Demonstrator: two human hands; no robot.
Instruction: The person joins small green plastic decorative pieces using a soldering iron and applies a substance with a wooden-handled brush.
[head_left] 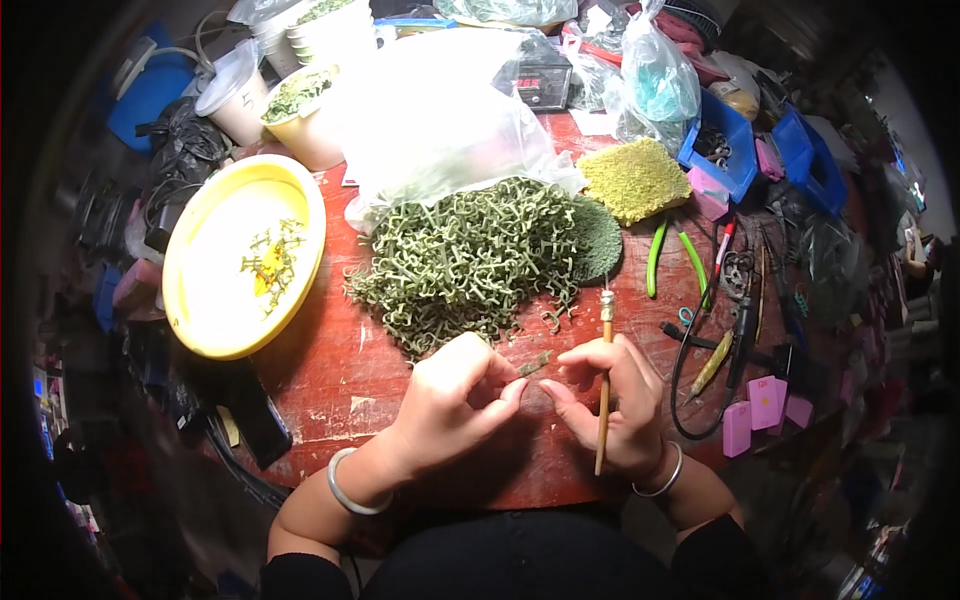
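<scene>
Over the near middle of the red table (320, 425), my left hand (448, 392) pinches a small green branching piece (535, 364) between thumb and fingers. My right hand (622, 405), close beside it, has a slim wooden-handled tool (604, 410) lodged among its fingers, metal tip pointing away from me. Its thumb and forefinger are near the piece; whether they touch it I cannot tell. Just beyond both hands lies a large heap of similar green pieces (470, 260), spilling from a clear plastic bag (450, 130). A round green textured pad (600, 240) sits at the heap's right.
A yellow round basin (185, 335) at left holds some green pieces and something orange. To the right are a yellow sponge (633, 180), green-handled pliers (655, 258), a black corded pen tool (741, 340) and pink blocks (765, 403). Blue trays (735, 125) stand farther back.
</scene>
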